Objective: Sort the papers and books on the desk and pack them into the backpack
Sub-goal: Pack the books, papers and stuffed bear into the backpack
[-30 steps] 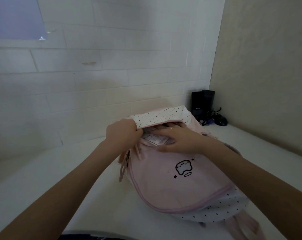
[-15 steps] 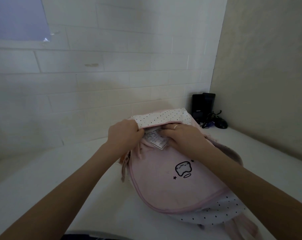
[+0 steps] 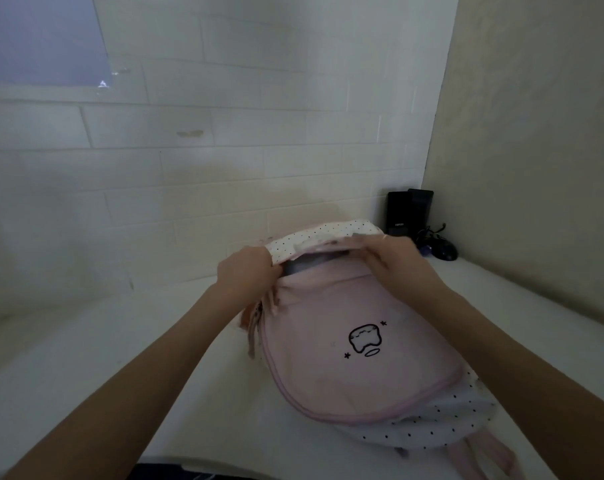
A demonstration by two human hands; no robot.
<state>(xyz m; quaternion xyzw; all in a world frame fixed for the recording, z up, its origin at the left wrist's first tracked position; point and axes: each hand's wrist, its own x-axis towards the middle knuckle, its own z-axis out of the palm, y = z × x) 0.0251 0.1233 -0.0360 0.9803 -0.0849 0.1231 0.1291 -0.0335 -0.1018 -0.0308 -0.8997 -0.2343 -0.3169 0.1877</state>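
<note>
A pink backpack (image 3: 345, 368) with a black cartoon drawing and a white dotted lining lies on the white desk (image 3: 103, 375), its mouth toward the wall. My left hand (image 3: 246, 277) grips the left end of the dotted top edge. My right hand (image 3: 395, 259) pinches the same edge further right, with blurred fingers. Between them the mouth gapes a little and something grey (image 3: 311, 266) shows inside. No loose papers or books lie in view.
A black box-shaped device (image 3: 409, 211) and a dark mouse with tangled cable (image 3: 440, 249) sit in the back right corner. A tiled wall runs behind the desk and a beige partition stands on the right. Pink straps (image 3: 487, 455) trail off the backpack's near end.
The printed papers seen at the mouth earlier have gone down inside the backpack. My right hand has risen from pressing on them to the dotted top edge. My left hand keeps its grip.
</note>
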